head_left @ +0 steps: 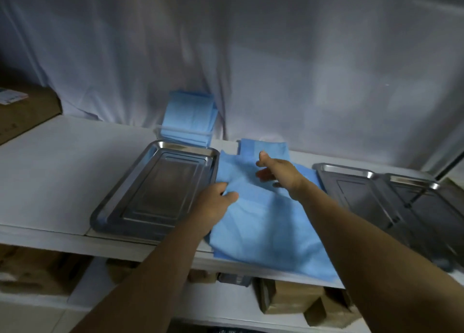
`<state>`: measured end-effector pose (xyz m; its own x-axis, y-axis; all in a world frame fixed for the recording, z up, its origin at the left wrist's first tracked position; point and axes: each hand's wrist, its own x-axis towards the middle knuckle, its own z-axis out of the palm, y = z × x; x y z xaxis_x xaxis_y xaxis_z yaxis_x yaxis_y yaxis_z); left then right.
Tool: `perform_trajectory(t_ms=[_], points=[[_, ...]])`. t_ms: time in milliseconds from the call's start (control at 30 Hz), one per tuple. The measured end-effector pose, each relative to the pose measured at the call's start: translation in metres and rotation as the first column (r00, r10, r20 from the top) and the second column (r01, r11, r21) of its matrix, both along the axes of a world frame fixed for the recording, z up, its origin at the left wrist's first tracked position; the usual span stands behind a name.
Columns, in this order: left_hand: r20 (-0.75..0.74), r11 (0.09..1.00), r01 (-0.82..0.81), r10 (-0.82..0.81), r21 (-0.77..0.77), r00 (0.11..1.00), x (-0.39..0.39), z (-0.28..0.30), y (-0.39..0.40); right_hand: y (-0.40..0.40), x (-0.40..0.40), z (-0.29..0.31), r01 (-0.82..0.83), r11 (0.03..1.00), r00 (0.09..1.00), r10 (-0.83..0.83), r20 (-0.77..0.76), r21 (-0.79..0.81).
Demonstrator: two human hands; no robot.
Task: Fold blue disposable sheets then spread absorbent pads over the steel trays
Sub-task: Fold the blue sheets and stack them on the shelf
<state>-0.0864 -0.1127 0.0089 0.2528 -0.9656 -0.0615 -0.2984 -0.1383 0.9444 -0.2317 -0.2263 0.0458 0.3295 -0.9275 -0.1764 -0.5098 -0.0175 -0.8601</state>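
blue sheet (263, 222) right of steel tray (160, 189) | gripped by left hand (213, 202) fingers | right hand (278, 172) fingers spread wide above it

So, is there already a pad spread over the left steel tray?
No, the left steel tray shows bare metal, while the blue sheet lies beside it under both hands.

Three steel trays sit on the worktop (62, 141): one tray (158, 189) at the left and two more at the right, a nearer tray (356, 197) and a far-right tray (431, 207) overlapping it. One loose blue sheet (266, 222) lies between them. One stack of blue sheets (188, 116) stands behind. Two hands reach in, the left hand (213, 202) and the right hand (278, 173). One cardboard box (22, 111) sits at far left; the brown packages on the shelf below are too blurred to count.
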Motion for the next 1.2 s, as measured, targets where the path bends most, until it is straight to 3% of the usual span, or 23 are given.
perform_trajectory(t_ms=[167, 267, 333, 400, 467, 567, 700, 833, 1000, 1067, 1200], points=[[-0.108, 0.999, -0.038, 0.035, -0.031, 0.994, -0.002, 0.002, 0.011, 0.018, -0.047, 0.014, -0.26, 0.957, 0.919, 0.285, -0.272, 0.125], [-0.13, 0.998, -0.065, 0.062, -0.021, 0.99, -0.003, 0.004, 0.02, 0.022, -0.065, 0.019, -0.328, 0.933, 0.661, 0.338, -0.67, 0.147], [-0.152, 0.999, -0.043, 0.047, 0.03, 0.987, -0.005, 0.011, 0.027, 0.025, -0.076, 0.019, -0.295, 0.94, 0.527, 0.309, -0.792, 0.17], [-0.261, 0.994, 0.033, -0.004, 0.105, 0.965, -0.004, 0.016, 0.034, 0.028, -0.085, 0.018, -0.263, 0.955, 0.552, 0.263, -0.791, 0.135], [-0.341, 0.967, 0.152, -0.076, 0.203, 0.937, -0.002, 0.019, 0.037, 0.03, -0.092, 0.019, -0.217, 0.976, 0.668, 0.156, -0.727, 0.01], [-0.256, 0.91, 0.261, -0.181, 0.323, 0.949, 0.002, 0.023, 0.038, 0.028, -0.099, 0.022, -0.16, 0.979, 0.772, 0.045, -0.634, -0.127], [-0.217, 0.901, 0.183, -0.102, 0.394, 0.971, 0.004, 0.022, 0.032, 0.017, -0.104, 0.017, -0.142, 0.987, 0.728, 0.057, -0.683, -0.069], [-0.234, 0.963, 0.017, 0.049, 0.269, 0.971, 0.004, 0.019, 0.014, 0.0, -0.102, 0.019, -0.051, 0.963, 0.84, -0.102, -0.533, -0.264], [0.044, 0.958, -0.052, 0.041, 0.28, 0.998, 0.008, 0.012, -0.017, -0.019, -0.092, 0.013, -0.033, 0.979, 0.743, -0.112, -0.66, -0.202], [0.141, 0.952, -0.099, 0.06, 0.29, 0.988, 0.009, 0.013, -0.029, -0.028, -0.088, 0.011, -0.004, 0.966, 0.737, -0.173, -0.654, -0.26], [0.435, 0.923, -0.255, 0.112, 0.287, 0.894, 0.005, 0.014, -0.05, -0.046, -0.075, 0.004, 0.005, 0.962, 0.712, -0.196, -0.675, -0.274]])
